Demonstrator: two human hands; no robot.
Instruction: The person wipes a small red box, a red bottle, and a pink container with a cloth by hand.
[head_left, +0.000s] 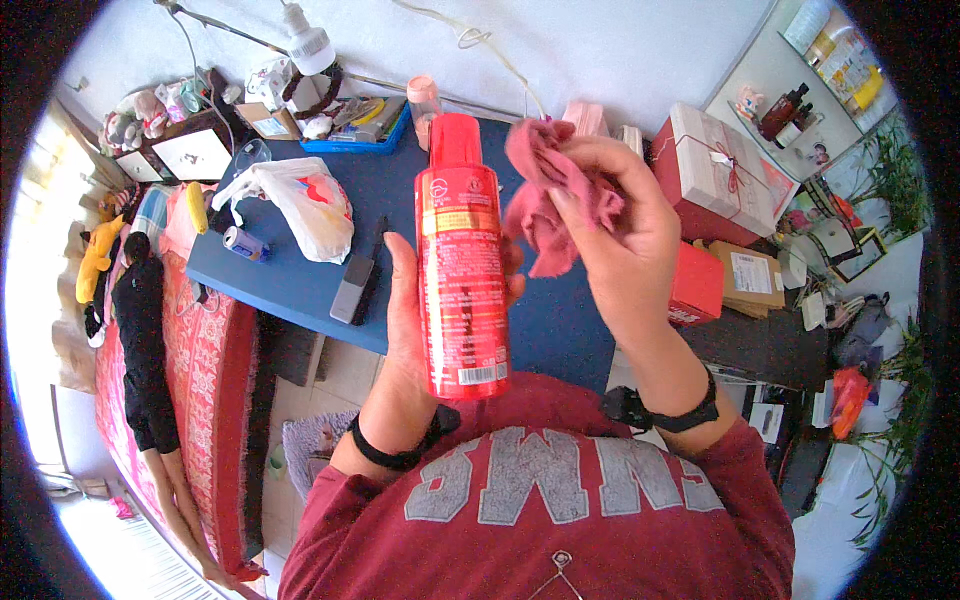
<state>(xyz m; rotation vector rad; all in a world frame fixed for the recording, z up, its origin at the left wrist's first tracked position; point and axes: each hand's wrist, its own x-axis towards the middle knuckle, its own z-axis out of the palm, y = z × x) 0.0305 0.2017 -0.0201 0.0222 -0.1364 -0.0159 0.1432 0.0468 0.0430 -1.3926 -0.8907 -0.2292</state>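
Observation:
A red capped bottle stands upright in my left hand, its printed back turned towards me. The thumb lies along its left side and fingertips show past its right edge. Bunched in my right hand is a dusky pink cloth, close to the right of the bottle's upper part; whether they touch I cannot tell. Both hands are above a blue table. On that table, left of the bottle, are a dark grey handheld device, a tied white plastic bag and a drink can.
A blue tray with odds and ends and a pink-lidded bottle line the table's back. Boxes, including a ribbon-tied gift box, stand at the right. Someone in black lies on the bed at the left.

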